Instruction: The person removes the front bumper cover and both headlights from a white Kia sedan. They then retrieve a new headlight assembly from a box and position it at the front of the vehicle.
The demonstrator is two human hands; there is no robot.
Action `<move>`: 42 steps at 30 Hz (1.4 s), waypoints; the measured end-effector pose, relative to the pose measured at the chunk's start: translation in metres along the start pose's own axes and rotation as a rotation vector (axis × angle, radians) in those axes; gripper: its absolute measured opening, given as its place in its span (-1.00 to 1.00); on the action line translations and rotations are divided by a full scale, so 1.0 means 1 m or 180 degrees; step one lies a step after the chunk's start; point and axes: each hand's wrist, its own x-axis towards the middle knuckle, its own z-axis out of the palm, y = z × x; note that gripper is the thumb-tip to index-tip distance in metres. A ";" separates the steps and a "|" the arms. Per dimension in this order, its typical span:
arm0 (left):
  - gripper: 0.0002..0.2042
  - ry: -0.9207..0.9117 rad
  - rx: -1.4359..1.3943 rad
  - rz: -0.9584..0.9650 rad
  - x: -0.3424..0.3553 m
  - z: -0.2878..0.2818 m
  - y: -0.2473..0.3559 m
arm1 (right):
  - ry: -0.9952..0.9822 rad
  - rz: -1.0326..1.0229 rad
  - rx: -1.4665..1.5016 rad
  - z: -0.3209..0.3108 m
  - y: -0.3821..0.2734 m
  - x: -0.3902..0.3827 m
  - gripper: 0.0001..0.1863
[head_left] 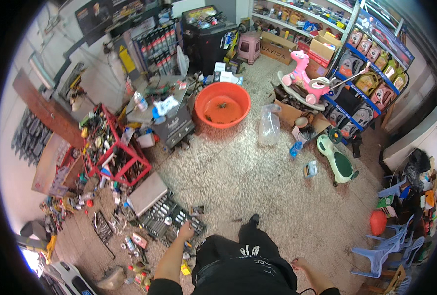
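Note:
My left hand reaches down to the near right part of an open socket set case. Its fingers look drawn together by the sockets and metal tools; what they hold, if anything, is too small to make out. The case's grey lid is folded back on its far left side. A small round whitish object lies on the tools in the case. Out to my right side hangs my right hand, its fingers loosely bent and slightly apart, with nothing seen in it.
A red tool cart full of tools stands at left, with loose tools and bottles around it. Ahead is an orange basin. A pink rocking horse, a green-white ride-on toy and blue plastic chairs stand at right.

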 end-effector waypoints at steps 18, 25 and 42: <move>-0.58 -0.1074 -0.0222 -0.2114 0.284 -0.019 0.135 | 0.1172 -0.1206 -0.1050 -0.512 -0.415 0.255 -0.58; -0.61 -0.0333 0.0023 -0.0771 0.584 -0.173 0.303 | 0.0906 -0.1330 -0.0786 -0.644 -0.546 0.314 -0.62; -0.70 -0.1288 -0.0311 -0.1442 0.908 -0.191 0.532 | 0.0739 -0.1582 -0.1584 -1.078 -0.934 0.574 -0.56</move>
